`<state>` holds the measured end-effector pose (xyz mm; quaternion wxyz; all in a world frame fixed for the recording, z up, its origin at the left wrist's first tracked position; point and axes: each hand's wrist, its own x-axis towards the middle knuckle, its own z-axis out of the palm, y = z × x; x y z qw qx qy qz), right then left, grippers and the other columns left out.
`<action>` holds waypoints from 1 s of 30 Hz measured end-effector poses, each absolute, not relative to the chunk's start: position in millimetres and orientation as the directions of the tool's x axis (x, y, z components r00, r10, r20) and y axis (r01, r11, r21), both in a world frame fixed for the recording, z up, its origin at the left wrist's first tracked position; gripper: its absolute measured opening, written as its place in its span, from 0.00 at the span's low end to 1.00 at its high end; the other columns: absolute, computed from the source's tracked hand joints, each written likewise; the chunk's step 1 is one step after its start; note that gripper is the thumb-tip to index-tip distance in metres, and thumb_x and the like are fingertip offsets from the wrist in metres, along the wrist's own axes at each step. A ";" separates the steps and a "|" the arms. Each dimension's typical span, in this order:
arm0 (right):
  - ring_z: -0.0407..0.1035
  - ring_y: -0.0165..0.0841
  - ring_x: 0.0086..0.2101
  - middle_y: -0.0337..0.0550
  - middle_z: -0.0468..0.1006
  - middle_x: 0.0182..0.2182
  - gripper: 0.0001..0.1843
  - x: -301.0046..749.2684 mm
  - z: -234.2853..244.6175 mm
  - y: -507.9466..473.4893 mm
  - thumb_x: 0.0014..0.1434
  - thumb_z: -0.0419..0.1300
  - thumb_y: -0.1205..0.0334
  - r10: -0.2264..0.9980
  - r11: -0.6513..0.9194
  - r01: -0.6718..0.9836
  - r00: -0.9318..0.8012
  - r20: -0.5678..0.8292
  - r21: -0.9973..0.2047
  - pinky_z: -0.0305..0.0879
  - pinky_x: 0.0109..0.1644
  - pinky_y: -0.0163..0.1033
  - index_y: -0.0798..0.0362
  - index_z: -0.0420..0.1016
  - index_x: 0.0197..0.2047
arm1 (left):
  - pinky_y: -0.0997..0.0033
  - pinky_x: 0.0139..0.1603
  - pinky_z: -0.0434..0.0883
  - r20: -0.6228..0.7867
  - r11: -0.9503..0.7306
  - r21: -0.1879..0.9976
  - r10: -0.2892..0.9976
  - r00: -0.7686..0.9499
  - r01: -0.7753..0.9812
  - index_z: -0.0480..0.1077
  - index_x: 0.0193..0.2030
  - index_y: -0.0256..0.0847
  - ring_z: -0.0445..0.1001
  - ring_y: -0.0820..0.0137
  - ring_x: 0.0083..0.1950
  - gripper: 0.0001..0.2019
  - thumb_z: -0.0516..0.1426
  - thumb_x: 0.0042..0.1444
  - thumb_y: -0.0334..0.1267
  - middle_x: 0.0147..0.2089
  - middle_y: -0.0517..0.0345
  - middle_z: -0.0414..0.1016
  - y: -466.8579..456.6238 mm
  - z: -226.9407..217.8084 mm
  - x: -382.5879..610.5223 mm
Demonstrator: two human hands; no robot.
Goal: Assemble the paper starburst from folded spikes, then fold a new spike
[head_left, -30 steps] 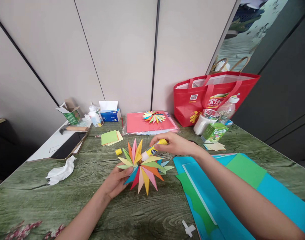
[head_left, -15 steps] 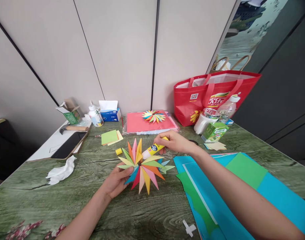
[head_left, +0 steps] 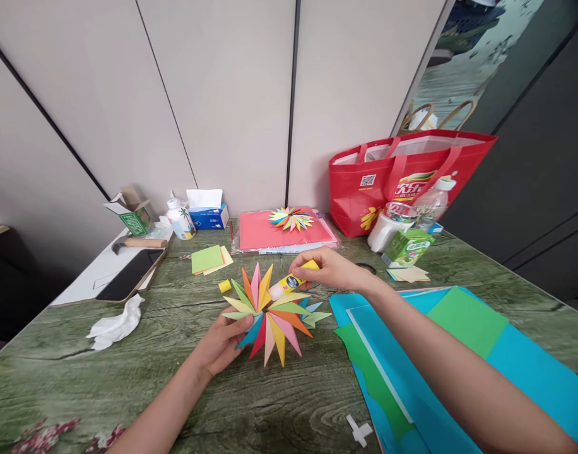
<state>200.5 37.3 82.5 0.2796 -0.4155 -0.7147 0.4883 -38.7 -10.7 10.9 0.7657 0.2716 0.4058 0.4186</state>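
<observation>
Partly, the left hand (head_left: 227, 340) was hidden: its thumb lay over the near-left points of a multicoloured folded-paper star (head_left: 283, 325), while most of its fingers went out of sight underneath. Its grip was closed on that star, holding it over the middle of the green wood-grained worktop (head_left: 270, 410). The right hand (head_left: 325, 268) had its grip pinched around the yellow end of a yellow-and-white cylindrical glue stick (head_left: 291, 284), fingers covering part of the barrel. Whether the pale tip touched the paper was hard to make out, since the star's upper points stood around it. Both forearms were cut off by the frame, as were the large blue paper sheets (head_left: 530, 366) at the right.

The glue stick's long axis slanted, its pale end pointing down and leftward at the star's centre, its yellow end up and to the right. The star faced upward, its points spreading outward all round.

One glue stick was in view, and one small yellow cylindrical cap (head_left: 224, 286) lay near the star. Beyond them, one smaller multicoloured paper star (head_left: 301, 222) rested on a flat red paper pack (head_left: 255, 238).
</observation>
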 end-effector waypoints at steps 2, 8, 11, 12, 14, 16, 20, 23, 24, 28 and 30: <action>0.66 0.25 0.24 0.38 0.73 0.26 0.10 201.6 84.3 37.1 0.51 0.58 0.57 0.871 0.244 0.360 -0.490 0.040 -0.901 0.63 0.28 0.31 0.55 0.72 0.33 | 0.75 0.30 0.73 -0.393 0.499 0.761 0.863 0.318 -0.414 0.70 0.33 0.35 0.76 0.70 0.29 0.16 0.67 0.34 0.30 0.32 0.54 0.79 -10.5 11.4 -38.6; 0.64 0.25 0.22 0.38 0.73 0.23 0.13 218.8 77.6 34.6 0.52 0.54 0.53 0.977 0.124 0.341 -0.205 0.056 -0.932 0.57 0.22 0.29 0.55 0.70 0.32 | 0.74 0.31 0.73 -0.394 0.488 0.805 0.865 0.311 -0.338 0.72 0.34 0.33 0.76 0.69 0.30 0.15 0.67 0.36 0.31 0.32 0.52 0.78 -2.8 12.7 -44.1; 0.62 0.25 0.19 0.37 0.71 0.19 0.16 235.1 61.4 26.0 0.51 0.54 0.49 0.999 0.007 0.284 -0.047 -0.006 -0.959 0.56 0.20 0.30 0.55 0.69 0.30 | 0.75 0.29 0.73 -0.443 0.530 0.813 0.832 0.334 -0.240 0.73 0.34 0.31 0.75 0.70 0.27 0.13 0.65 0.38 0.29 0.32 0.50 0.78 5.9 11.5 -51.1; 0.62 0.25 0.18 0.37 0.71 0.18 0.17 240.6 55.3 21.5 0.50 0.54 0.48 0.999 -0.025 0.280 -0.036 -0.036 -0.960 0.56 0.20 0.30 0.55 0.69 0.31 | 0.75 0.28 0.73 -0.467 0.546 0.809 0.821 0.328 -0.216 0.73 0.35 0.32 0.75 0.70 0.27 0.13 0.65 0.39 0.29 0.32 0.51 0.78 8.7 11.2 -53.7; 0.62 0.25 0.18 0.37 0.71 0.18 0.19 250.2 43.7 11.2 0.49 0.54 0.47 0.995 -0.081 0.279 -0.036 -0.095 -0.957 0.56 0.20 0.30 0.56 0.69 0.32 | 0.75 0.26 0.73 -0.516 0.579 0.794 0.803 0.298 -0.185 0.73 0.35 0.33 0.75 0.70 0.25 0.13 0.65 0.39 0.28 0.30 0.52 0.78 12.6 11.7 -58.7; 0.63 0.26 0.18 0.37 0.71 0.18 0.19 256.7 34.4 0.8 0.49 0.54 0.46 0.990 -0.115 0.284 -0.047 -0.133 -0.952 0.57 0.21 0.31 0.56 0.69 0.31 | 0.75 0.25 0.72 -0.535 0.589 0.792 0.796 0.283 -0.161 0.73 0.31 0.32 0.74 0.71 0.24 0.10 0.65 0.39 0.29 0.28 0.52 0.78 13.8 14.0 -62.2; 0.66 0.29 0.23 0.38 0.72 0.20 0.20 261.6 22.4 -15.2 0.50 0.54 0.45 0.986 -0.139 0.238 -0.056 -0.156 -0.961 0.63 0.25 0.33 0.55 0.70 0.33 | 0.79 0.22 0.69 -0.518 0.541 0.838 0.829 0.208 -0.072 0.72 0.25 0.32 0.72 0.74 0.21 0.09 0.66 0.36 0.31 0.23 0.54 0.76 9.6 20.4 -63.5; 0.68 0.31 0.26 0.38 0.71 0.21 0.20 262.2 16.7 -22.4 0.50 0.54 0.45 0.983 -0.159 0.194 -0.060 -0.174 -0.968 0.66 0.27 0.35 0.54 0.70 0.35 | 0.79 0.24 0.69 -0.463 0.461 0.886 0.881 0.095 0.046 0.72 0.27 0.32 0.72 0.74 0.22 0.14 0.67 0.33 0.37 0.23 0.55 0.76 5.4 24.2 -64.2; 0.68 0.31 0.26 0.38 0.71 0.21 0.20 262.5 15.1 -24.4 0.50 0.54 0.44 0.982 -0.163 0.187 -0.063 -0.177 -0.969 0.67 0.27 0.35 0.54 0.70 0.36 | 0.77 0.26 0.69 -0.448 0.441 0.892 0.892 0.066 0.097 0.72 0.28 0.32 0.72 0.73 0.23 0.16 0.67 0.33 0.40 0.23 0.55 0.75 4.1 25.6 -65.7; 0.66 0.29 0.22 0.37 0.70 0.20 0.21 264.1 10.6 -31.1 0.50 0.54 0.44 0.981 -0.152 0.192 -0.087 -0.171 -0.970 0.65 0.23 0.32 0.54 0.70 0.36 | 0.69 0.28 0.70 -0.383 0.357 0.830 0.923 -0.028 0.428 0.71 0.28 0.33 0.73 0.64 0.25 0.18 0.62 0.40 0.50 0.25 0.51 0.75 -3.4 36.2 -77.1; 0.66 0.28 0.22 0.38 0.70 0.20 0.21 264.8 9.3 -34.0 0.50 0.54 0.44 0.980 -0.152 0.182 -0.098 -0.172 -0.971 0.64 0.22 0.32 0.55 0.70 0.36 | 0.66 0.27 0.68 -0.210 0.223 0.660 0.972 -0.109 0.717 0.71 0.26 0.35 0.73 0.60 0.25 0.16 0.59 0.44 0.50 0.23 0.50 0.73 -10.2 43.2 -79.0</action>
